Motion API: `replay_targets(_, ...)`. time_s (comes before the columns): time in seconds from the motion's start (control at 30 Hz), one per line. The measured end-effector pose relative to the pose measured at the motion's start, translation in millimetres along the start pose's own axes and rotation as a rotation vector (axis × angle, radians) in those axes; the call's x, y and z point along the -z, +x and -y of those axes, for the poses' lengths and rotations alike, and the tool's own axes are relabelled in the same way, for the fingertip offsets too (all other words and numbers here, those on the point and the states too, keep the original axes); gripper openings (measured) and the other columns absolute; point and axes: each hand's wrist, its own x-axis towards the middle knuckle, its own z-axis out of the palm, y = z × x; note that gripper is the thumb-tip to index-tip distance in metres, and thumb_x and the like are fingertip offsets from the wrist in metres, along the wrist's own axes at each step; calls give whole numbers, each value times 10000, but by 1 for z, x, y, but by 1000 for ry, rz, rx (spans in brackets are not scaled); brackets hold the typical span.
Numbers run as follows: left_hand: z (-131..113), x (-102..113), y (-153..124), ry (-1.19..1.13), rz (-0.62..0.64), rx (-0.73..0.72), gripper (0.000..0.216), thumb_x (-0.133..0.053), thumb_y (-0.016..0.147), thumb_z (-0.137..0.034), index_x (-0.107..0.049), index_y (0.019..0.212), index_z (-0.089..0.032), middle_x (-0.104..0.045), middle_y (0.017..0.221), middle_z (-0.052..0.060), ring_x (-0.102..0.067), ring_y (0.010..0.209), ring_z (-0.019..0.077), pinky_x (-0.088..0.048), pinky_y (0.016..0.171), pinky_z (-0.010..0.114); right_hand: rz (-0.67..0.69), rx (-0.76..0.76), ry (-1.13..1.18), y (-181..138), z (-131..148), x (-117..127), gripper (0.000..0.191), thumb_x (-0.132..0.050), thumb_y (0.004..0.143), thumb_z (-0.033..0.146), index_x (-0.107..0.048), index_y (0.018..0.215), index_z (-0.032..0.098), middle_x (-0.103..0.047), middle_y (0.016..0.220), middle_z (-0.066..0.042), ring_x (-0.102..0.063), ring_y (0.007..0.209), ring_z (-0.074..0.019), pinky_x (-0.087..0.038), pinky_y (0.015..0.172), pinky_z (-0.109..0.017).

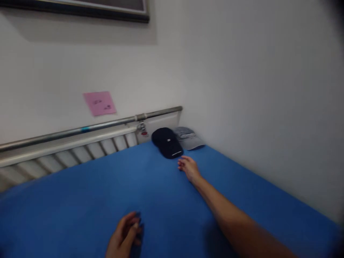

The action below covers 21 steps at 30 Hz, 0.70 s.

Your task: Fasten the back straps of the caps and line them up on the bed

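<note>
Dark cap [164,138] sits at the far corner of the blue surface [80,204], small light mark on its front, short pale line on the brim, brim aimed toward you and slightly right. Grey cap [190,139] lies just beside it to the right, its left side partly hidden behind the dark one; you cannot tell whether they touch. Your right hand [188,167] is just short of the dark cap's brim, fingers loosely bent and apart from the thumb; contact with the brim cannot be told. Your left hand [123,236] is low in view, well apart from both caps, fingers half curled; blur and shadow hide whether thumb and fingers meet. Obstacles: right wall [255,89] rises along the right edge, close behind the grey cap, limiting you on that side. Along the far edge, a ribbed white radiator [94,149] with a metal pipe [113,125] above it; valve [142,127] with a red part, just left of the dark cap. Above the pipe, pink sheet [99,103] with dark marks on the back wall [48,71]; higher, a dark-edged frame [107,13], cut off by the view. Room: the surface spreads widest to your left and between your hands; it narrows at the caps' corner.
</note>
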Motion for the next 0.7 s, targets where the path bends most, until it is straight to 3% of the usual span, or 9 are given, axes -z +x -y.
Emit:
replay_targets(0.1, -20, 1, -8, -135, -139, -73, 319, -772, 634, -208, -655, 911, -103, -653, 742, 81, -609, 569, 159, -446, 479, 231, 129, -54, -98, -42, -12, -13, 224, -648, 664, 70, -589, 852, 177, -618, 610, 9, -577, 527, -119, -441, 468, -214)
replay_targets(0.17, -26, 13, -1, -224, -252, -112, 222, -725, 671, -143, -642, 870, -91, -631, 714, 72, -585, 545, 136, -420, 448, 211, 256, -111, -181, -66, -26, -24, 229, -665, 641, 102, -606, 853, 168, -630, 620, -4, -552, 482, -113, -435, 464, -231)
replay_targets(0.23, -27, 35, 7, -256, -396, -142, 175, -690, 695, -115, -631, 858, -92, -624, 718, 72, -587, 555, 127, -416, 449, 199, 455, -45, -427, -87, -42, -33, 240, -670, 657, 215, -615, 885, 165, -632, 634, -15, -543, 459, -116, -444, 479, -259)
replay_targets(0.37, -22, 90, 0, -363, -714, -225, 160, -627, 743, -124, -574, 894, -116, -599, 760, 55, -594, 585, 121, -460, 493, 213, 704, -22, -611, -123, -62, -43, 251, -613, 664, 301, -618, 882, 176, -646, 694, -48, -538, 473, -123, -471, 519, -295)
replay_targets(0.53, -9, 143, -27, -485, -1096, -297, 164, -617, 767, -214, -488, 853, -161, -505, 779, -1, -561, 614, 97, -486, 531, 209, 760, -4, -629, -132, -64, -44, 263, -602, 651, 329, -626, 866, 178, -632, 690, -50, -535, 486, -129, -471, 511, -300)
replay_targets(0.7, -3, 161, -33, -549, -1181, -321, 217, -625, 774, -309, -470, 827, -167, -483, 831, 19, -591, 748, 156, -539, 567, 266, 773, -23, -605, -131, -60, -45, 255, -607, 631, 327, -625, 836, 178, -615, 651, -32, -522, 456, -120, -451, 499, -290)
